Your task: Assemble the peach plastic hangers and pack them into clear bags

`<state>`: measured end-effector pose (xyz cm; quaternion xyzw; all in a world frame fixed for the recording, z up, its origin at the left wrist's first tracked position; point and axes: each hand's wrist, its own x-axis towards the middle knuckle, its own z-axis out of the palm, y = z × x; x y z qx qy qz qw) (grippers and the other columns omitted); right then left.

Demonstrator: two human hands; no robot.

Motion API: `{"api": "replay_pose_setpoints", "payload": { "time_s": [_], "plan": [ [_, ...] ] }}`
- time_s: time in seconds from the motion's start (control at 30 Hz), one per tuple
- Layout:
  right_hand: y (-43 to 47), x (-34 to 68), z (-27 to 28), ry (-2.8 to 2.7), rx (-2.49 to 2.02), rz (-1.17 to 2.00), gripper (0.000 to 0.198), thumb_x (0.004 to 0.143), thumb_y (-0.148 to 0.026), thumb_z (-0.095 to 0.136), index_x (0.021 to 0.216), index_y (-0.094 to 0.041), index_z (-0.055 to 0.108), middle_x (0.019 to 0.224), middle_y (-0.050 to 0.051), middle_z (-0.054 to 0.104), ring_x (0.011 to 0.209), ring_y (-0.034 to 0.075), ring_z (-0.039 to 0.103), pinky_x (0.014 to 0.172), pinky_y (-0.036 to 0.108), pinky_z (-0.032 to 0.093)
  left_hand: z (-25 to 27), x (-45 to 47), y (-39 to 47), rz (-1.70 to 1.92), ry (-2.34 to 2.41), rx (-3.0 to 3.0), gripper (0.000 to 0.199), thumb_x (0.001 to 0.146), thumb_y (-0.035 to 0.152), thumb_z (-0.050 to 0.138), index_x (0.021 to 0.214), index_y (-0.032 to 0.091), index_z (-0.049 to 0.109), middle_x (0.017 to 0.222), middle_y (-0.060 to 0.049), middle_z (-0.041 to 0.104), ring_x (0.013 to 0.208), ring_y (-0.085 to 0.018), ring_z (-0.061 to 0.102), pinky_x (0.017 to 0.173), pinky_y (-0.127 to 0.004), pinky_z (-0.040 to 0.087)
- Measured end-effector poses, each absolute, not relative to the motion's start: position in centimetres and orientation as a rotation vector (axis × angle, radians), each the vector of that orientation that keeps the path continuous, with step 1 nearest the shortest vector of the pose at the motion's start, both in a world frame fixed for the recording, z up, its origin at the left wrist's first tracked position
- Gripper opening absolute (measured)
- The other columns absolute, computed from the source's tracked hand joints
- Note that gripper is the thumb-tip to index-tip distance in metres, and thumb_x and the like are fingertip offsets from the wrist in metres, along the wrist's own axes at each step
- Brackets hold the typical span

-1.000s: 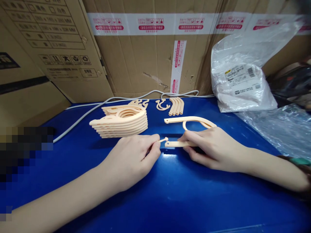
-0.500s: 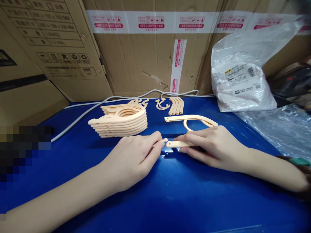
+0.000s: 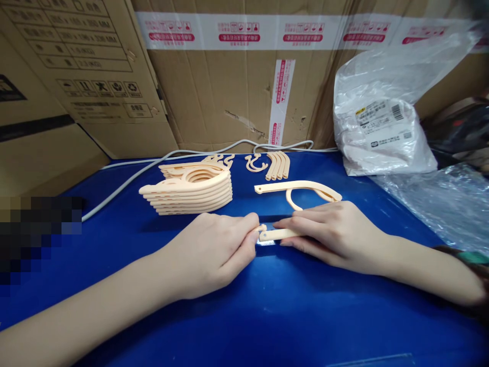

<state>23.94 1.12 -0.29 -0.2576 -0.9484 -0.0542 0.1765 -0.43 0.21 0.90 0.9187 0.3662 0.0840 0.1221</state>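
Note:
My left hand (image 3: 221, 252) is closed in a pinch on a small cream plastic hanger hook (image 3: 262, 228), most of it hidden by the fingers. In my right hand (image 3: 340, 232), thumb and fingers grip a cream hanger arm (image 3: 278, 234) whose end with a hole points left. The hook's tip lies right at that end; whether they touch, I cannot tell. Just behind my right hand rests a longer curved hanger piece (image 3: 280, 187) with a loop below it. A stack of folding hanger pieces (image 3: 187, 201) stands beyond my left hand.
Further back lie loose hooks (image 3: 255, 164), several short curved arms (image 3: 278, 165) and more hooks (image 3: 227, 160) behind the stack. A white cable (image 3: 130, 191) crosses the blue table (image 3: 244, 326). Cardboard boxes (image 3: 221, 81) wall the back; a white plastic bag (image 3: 382, 117) stands right.
My hands have come closer together. The hook's tip has moved right and now meets or overlaps the end of the hanger arm, which has shifted slightly left and lower.

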Motion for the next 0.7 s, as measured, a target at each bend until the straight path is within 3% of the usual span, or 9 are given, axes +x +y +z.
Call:
{"api": "replay_pose_setpoints", "payload": {
  "time_s": [0.13,0.7],
  "plan": [
    [1.15,23.77,-0.25,-2.728,-0.728,-0.179,0.032,0.103,-0.033,0.038,0.088,-0.018,0.062,0.072,0.0,0.067,0.058,0.012,0.061,0.055,0.025,0.04,0.9,-0.41,0.16,0.235,1.071,2.674,0.027,0.099,0.03,0.026,0.077,0.022,0.04,0.065,0.003,0.054,0.053,-0.015,0.049,0.052,-0.031,0.024],
    [1.21,23.8,-0.38,-2.711,-0.702,-0.252,0.03,0.103,-0.032,0.038,0.091,-0.018,0.062,0.071,-0.001,0.066,0.057,0.012,0.06,0.056,0.024,0.039,0.74,-0.44,-0.03,0.225,1.107,2.689,0.03,0.099,0.032,0.022,0.077,0.023,0.041,0.065,0.002,0.054,0.054,-0.017,0.05,0.052,-0.031,0.024]
  ]
}}
